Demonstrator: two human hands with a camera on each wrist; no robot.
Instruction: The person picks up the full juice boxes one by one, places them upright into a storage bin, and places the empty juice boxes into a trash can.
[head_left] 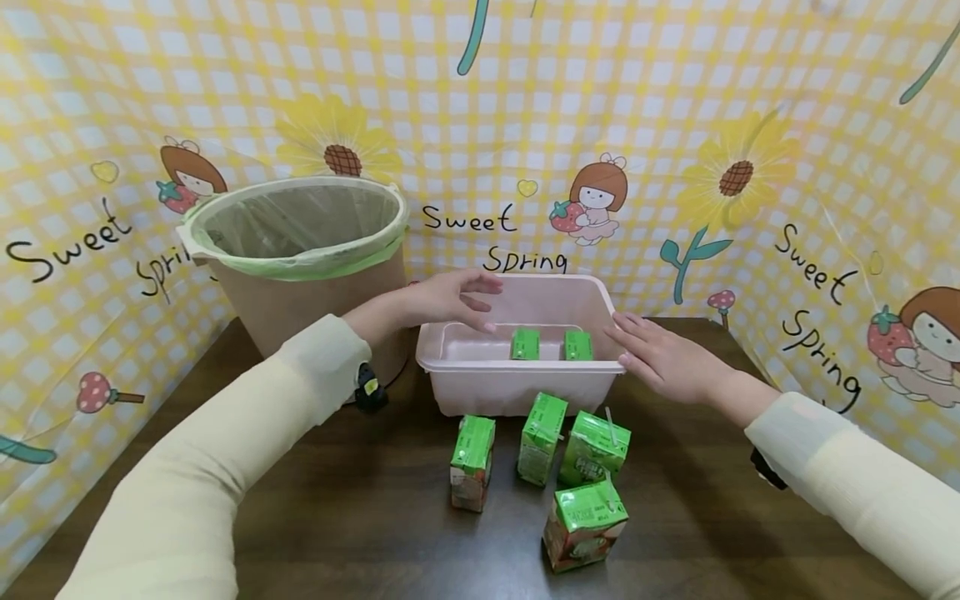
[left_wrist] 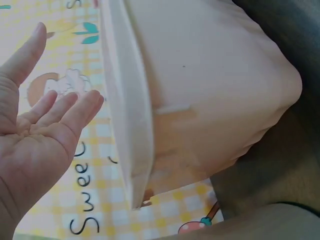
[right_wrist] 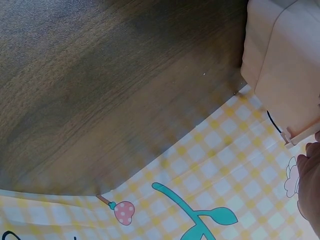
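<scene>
A pale pink plastic bin [head_left: 517, 387] stands on the table, with a green-topped juice box [head_left: 526, 344] and a second juice box [head_left: 577, 345] inside. My left hand [head_left: 453, 300] hovers at the bin's left rim, fingers loosely extended; in the left wrist view its palm shows bare beside the bin [left_wrist: 215, 75]. At the opposite rim is my right hand [head_left: 660, 354], fingers straight and close against the edge; only part of it [right_wrist: 311, 182] shows in the right wrist view. In front of the bin stand several juice boxes [head_left: 583, 525], at least one with a straw.
A large brown trash can [head_left: 300, 312] lined with a green-edged bag rises at the back left, close to the pink bin and behind my left forearm. Checkered cloth [head_left: 480, 125] with flowers and lettering walls the dark wooden table [head_left: 375, 517] on its back and sides.
</scene>
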